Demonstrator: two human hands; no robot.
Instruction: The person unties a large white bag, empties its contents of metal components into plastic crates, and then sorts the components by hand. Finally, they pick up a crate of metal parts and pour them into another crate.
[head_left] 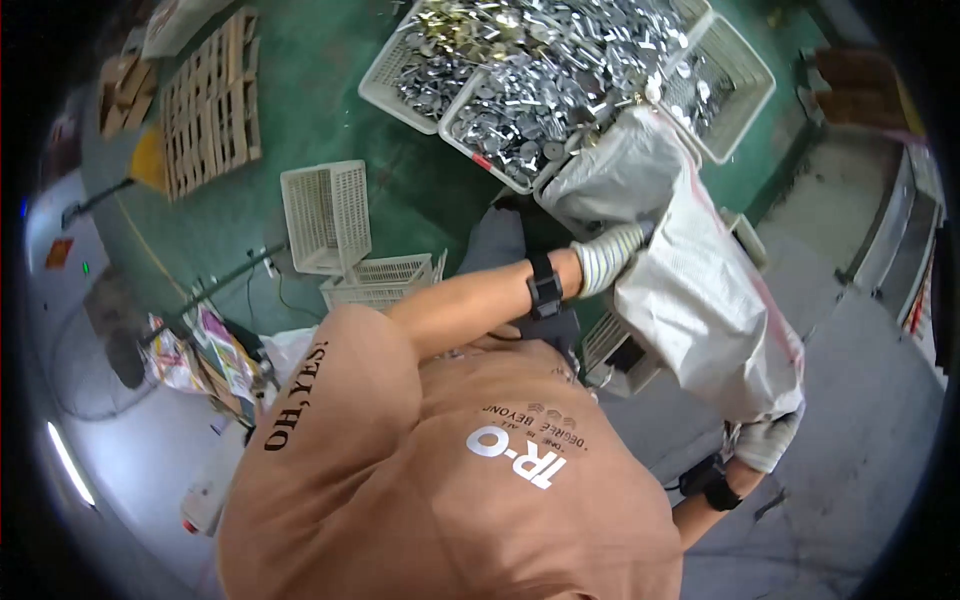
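Observation:
A large white woven sack [705, 300] stretches between my two hands, its upper end lying at the near side of the baskets of metal parts. My left hand [612, 258], in a striped knit glove, grips the sack's side close to that upper end; its fingertips are partly hidden in the folds. Lower right, my right hand [768, 440], gloved too, is closed on the sack's lower end. Shiny metal parts [540, 80], many of them flat and round, are heaped over the white plastic basket [484, 170] beyond the sack. What the sack holds is hidden.
Another white basket [735, 75] at the far right holds a few metal parts. Stacked baskets [345, 215] stand on the green floor to my left. A wooden pallet [212, 105] lies farther left. One small basket [620, 355] sits beneath the sack.

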